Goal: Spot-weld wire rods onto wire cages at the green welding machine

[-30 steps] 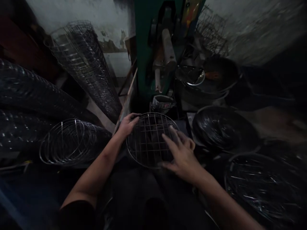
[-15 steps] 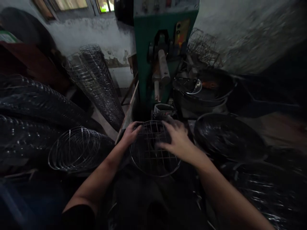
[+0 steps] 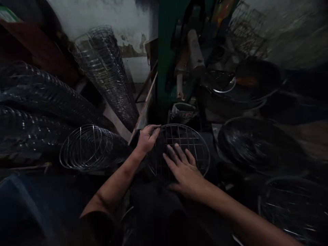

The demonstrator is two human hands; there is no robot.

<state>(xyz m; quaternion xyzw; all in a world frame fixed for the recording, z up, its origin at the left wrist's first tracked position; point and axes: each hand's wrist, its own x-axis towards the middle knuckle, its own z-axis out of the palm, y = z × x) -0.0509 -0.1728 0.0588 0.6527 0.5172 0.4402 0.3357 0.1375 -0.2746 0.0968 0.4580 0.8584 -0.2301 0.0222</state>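
Place: workshop (dimly lit) | green machine (image 3: 196,49) | stacked wire racks (image 3: 110,75) | stained wall (image 3: 107,13)

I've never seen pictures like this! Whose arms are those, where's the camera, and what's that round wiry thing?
Those are a person's bare arms, no robot. The camera is worn on that person's head, looking forward and down. The left hand holds the rim of a round wire grid. The right hand is spread open over it; I can't tell how firmly it touches. What's underneath is too dark to see. Beyond stands a green machine with metal bars sticking out. To the left, a stack of wire pieces leans near the wall, and loopy wire rings lie closer.
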